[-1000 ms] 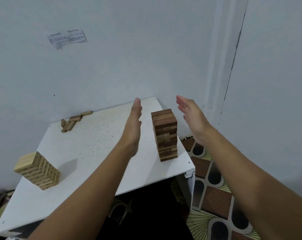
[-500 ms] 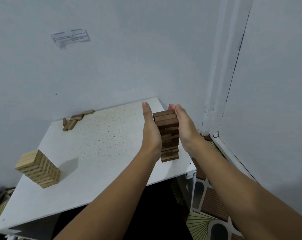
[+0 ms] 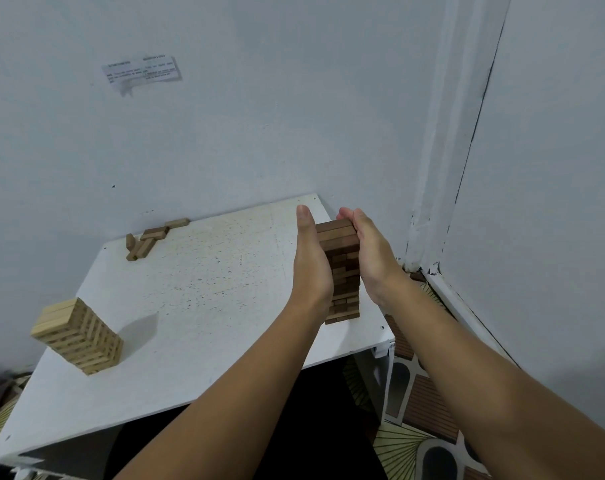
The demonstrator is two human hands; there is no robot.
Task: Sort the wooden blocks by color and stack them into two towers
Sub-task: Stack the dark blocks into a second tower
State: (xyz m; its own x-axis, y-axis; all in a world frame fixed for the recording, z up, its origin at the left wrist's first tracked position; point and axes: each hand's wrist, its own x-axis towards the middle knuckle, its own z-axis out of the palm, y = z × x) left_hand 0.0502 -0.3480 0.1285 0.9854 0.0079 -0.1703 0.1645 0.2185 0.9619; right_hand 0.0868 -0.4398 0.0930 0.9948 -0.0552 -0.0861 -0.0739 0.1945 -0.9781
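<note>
A tall tower of dark brown blocks (image 3: 342, 271) stands near the right front corner of the white table (image 3: 197, 299). My left hand (image 3: 309, 261) presses flat against its left side with straight fingers. My right hand (image 3: 370, 251) presses flat against its right side, fingertips reaching the top layer. A shorter tower of light wooden blocks (image 3: 77, 336) stands at the table's left front. Several loose brown blocks (image 3: 152, 239) lie at the back of the table by the wall.
The table sits in a corner, with a grey wall behind and another to the right. A paper note (image 3: 141, 72) is stuck on the back wall. Patterned floor tiles (image 3: 418, 403) show to the right of the table's edge.
Both hands have come together from apart and now press on the two sides of the dark tower. The view has shifted slightly; the towers have not moved.
</note>
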